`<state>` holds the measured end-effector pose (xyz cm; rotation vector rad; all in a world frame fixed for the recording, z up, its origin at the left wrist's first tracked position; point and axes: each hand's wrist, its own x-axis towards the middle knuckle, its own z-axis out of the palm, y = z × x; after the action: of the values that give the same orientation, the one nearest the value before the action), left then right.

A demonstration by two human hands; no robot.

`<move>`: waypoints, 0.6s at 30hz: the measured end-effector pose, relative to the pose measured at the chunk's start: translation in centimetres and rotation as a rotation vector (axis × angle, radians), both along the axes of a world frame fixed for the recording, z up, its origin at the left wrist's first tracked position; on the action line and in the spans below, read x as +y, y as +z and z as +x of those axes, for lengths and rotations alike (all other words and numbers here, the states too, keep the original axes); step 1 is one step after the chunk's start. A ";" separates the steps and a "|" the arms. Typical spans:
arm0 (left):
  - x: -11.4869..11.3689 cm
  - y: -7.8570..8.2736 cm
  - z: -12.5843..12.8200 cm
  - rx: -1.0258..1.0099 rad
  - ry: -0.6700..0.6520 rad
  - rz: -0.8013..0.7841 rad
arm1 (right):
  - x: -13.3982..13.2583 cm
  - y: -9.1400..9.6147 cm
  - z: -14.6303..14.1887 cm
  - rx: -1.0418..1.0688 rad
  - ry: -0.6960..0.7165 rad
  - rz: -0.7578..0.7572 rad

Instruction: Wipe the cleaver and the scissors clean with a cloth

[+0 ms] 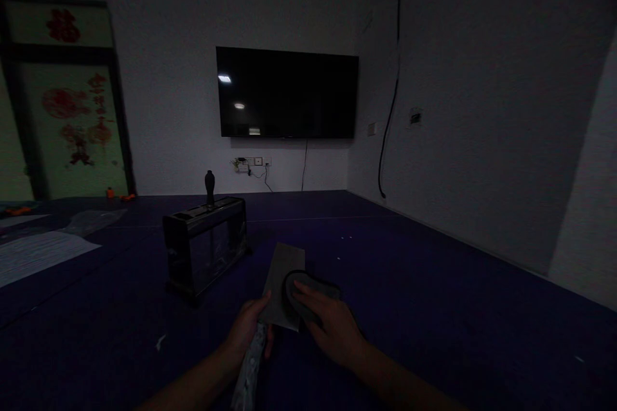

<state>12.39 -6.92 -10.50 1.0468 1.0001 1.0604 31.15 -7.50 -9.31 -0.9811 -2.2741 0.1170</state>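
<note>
My left hand (245, 327) is closed around a kitchen cleaver where its handle meets the blade. The broad grey rectangular blade (281, 263) points away from me, with my left thumb on its near edge. The handle (248, 369) slants down towards me and looks pale and mottled. My right hand (335, 327) presses a grey cloth with a dark border (321, 286) flat against the right part of the blade. The fingers lie stretched over the cloth, which hides part of the blade. The light is dim.
A black rack with clear sides (205, 221) stands on the dark blue floor (409, 308), a black handle-like piece (209, 186) upright on top. Paper or plastic sheets (43, 257) and orange items (110, 192) lie left. A television (289, 93) hangs on the far wall.
</note>
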 end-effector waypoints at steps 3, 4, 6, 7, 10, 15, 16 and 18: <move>-0.1 -0.1 0.0 0.014 -0.014 0.017 | 0.2 -0.1 0.0 0.000 -0.024 -0.010; -0.1 -0.1 0.1 0.021 -0.016 0.023 | 0.2 -0.1 0.0 0.000 -0.030 -0.012; -0.2 -0.2 0.1 0.034 -0.012 0.035 | 0.2 -0.1 0.1 0.002 -0.039 -0.011; -0.2 -0.2 0.2 0.042 -0.009 0.039 | 0.2 -0.1 0.1 0.003 -0.046 -0.012; -0.4 -0.3 0.3 0.082 -0.012 0.040 | 0.2 0.0 0.0 -0.002 -0.071 -0.012; -0.8 -0.2 0.6 0.140 -0.009 0.050 | 0.2 0.0 0.0 -0.003 -0.085 -0.007; -0.9 -0.2 0.6 0.144 -0.011 0.049 | 0.3 -0.1 0.0 0.000 -0.083 -0.007; -0.9 -0.1 0.6 0.148 -0.014 0.043 | 0.3 -0.1 0.0 0.012 -0.079 -0.004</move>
<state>13.04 -7.80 -10.62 1.1799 1.0908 1.0076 31.19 -7.23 -9.41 -1.0685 -2.2219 0.0937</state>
